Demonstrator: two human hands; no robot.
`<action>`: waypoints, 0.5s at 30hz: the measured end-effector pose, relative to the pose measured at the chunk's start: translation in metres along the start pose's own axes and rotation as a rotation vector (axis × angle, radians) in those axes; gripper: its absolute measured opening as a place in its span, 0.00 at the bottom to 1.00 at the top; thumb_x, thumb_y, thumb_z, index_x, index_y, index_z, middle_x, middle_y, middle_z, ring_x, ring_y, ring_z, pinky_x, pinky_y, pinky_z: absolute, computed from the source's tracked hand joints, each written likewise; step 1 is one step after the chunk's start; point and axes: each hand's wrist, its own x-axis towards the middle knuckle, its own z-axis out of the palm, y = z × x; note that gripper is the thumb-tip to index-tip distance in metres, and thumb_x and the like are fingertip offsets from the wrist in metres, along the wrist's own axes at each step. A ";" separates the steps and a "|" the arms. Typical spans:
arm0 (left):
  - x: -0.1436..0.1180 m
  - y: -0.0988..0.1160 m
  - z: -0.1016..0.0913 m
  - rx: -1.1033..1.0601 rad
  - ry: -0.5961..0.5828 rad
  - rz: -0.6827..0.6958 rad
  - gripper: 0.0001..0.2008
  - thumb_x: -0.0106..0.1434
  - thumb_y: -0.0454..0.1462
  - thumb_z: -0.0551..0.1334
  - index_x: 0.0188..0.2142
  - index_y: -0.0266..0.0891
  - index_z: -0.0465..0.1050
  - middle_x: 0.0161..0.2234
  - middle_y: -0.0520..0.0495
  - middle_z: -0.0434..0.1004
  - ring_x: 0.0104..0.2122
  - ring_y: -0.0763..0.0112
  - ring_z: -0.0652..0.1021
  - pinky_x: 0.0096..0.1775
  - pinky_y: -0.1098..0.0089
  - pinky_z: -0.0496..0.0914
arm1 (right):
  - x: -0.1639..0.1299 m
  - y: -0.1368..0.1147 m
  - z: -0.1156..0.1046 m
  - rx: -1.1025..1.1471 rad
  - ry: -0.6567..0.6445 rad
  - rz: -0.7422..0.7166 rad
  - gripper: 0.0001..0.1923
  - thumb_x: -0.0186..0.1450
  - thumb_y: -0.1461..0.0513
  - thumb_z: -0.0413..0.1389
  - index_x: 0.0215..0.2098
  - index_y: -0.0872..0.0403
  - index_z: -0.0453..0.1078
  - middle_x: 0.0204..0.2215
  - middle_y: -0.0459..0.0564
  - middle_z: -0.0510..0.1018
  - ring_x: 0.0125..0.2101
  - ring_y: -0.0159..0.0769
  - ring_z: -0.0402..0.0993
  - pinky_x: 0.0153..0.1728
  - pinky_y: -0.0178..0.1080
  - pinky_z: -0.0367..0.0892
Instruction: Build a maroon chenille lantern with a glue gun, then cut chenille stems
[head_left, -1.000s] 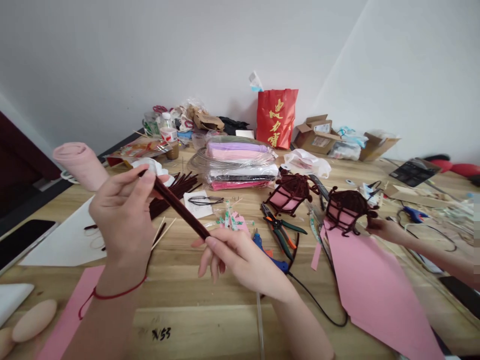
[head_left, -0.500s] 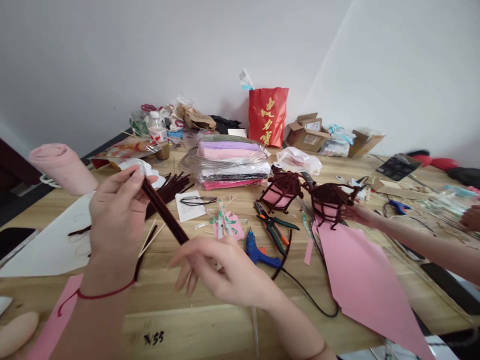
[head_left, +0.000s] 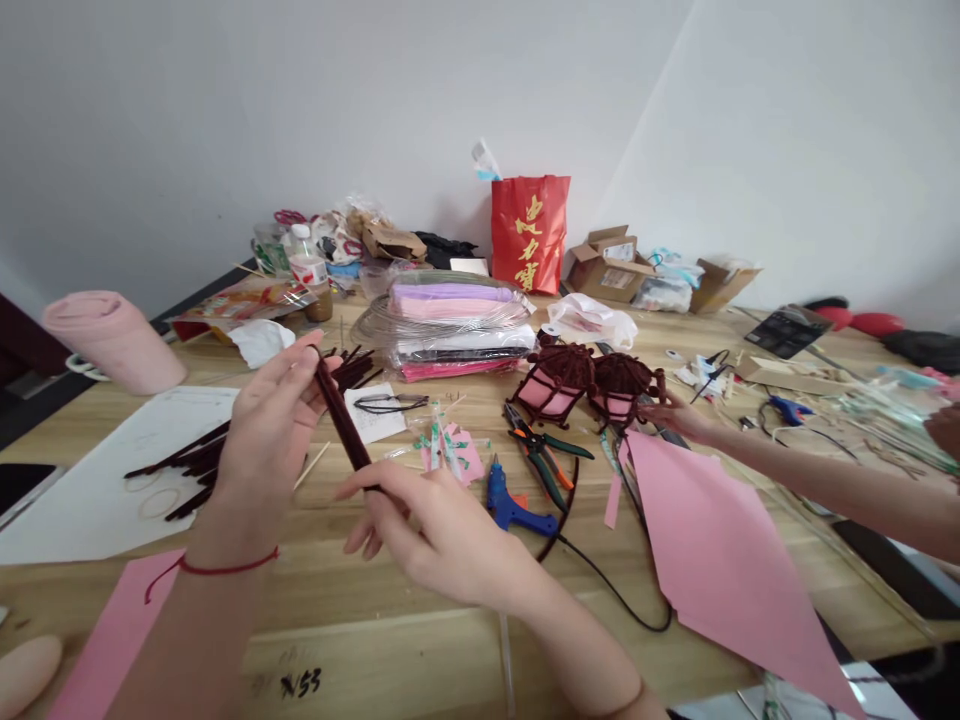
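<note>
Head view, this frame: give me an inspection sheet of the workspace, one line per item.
Surface: wooden table, crowded, "N53" marked near the front edge.
Job's things: dark brown stick, held at both ends above the table.
Clutter: loose brown sticks, pliers, pink paper, two lanterns, foam stack, red bag, boxes.
Grippers: left hand pinches the stick's top; right hand holds its lower end. A co-worker's hand touches a lantern.
Cables: black cord from the blue glue gun.
Surroundings: white walls.
</note>
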 end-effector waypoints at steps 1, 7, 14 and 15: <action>-0.001 0.001 0.000 0.031 -0.015 -0.011 0.13 0.57 0.35 0.71 0.43 0.35 0.79 0.29 0.52 0.82 0.30 0.79 0.79 0.33 0.80 0.73 | 0.001 0.001 0.000 0.012 0.006 0.010 0.17 0.70 0.67 0.44 0.53 0.55 0.67 0.30 0.49 0.83 0.30 0.32 0.81 0.35 0.33 0.73; -0.015 0.014 0.003 0.233 -0.269 -0.246 0.17 0.49 0.42 0.76 0.36 0.37 0.82 0.30 0.46 0.84 0.29 0.71 0.80 0.35 0.73 0.75 | 0.001 0.003 -0.003 0.129 0.108 0.076 0.14 0.72 0.64 0.43 0.52 0.53 0.65 0.30 0.47 0.80 0.28 0.31 0.79 0.34 0.34 0.73; -0.022 0.018 0.004 0.365 -0.453 -0.243 0.12 0.53 0.41 0.73 0.35 0.38 0.82 0.35 0.45 0.85 0.31 0.70 0.81 0.35 0.74 0.74 | 0.001 0.001 -0.013 0.078 0.168 -0.024 0.12 0.71 0.65 0.47 0.46 0.54 0.71 0.35 0.47 0.78 0.27 0.28 0.76 0.35 0.33 0.71; -0.021 0.018 0.004 0.347 -0.440 -0.234 0.11 0.53 0.41 0.73 0.34 0.38 0.82 0.34 0.45 0.85 0.31 0.70 0.81 0.35 0.74 0.74 | 0.001 0.001 -0.013 0.068 0.164 -0.035 0.13 0.71 0.66 0.46 0.46 0.54 0.72 0.35 0.47 0.78 0.27 0.27 0.76 0.36 0.33 0.71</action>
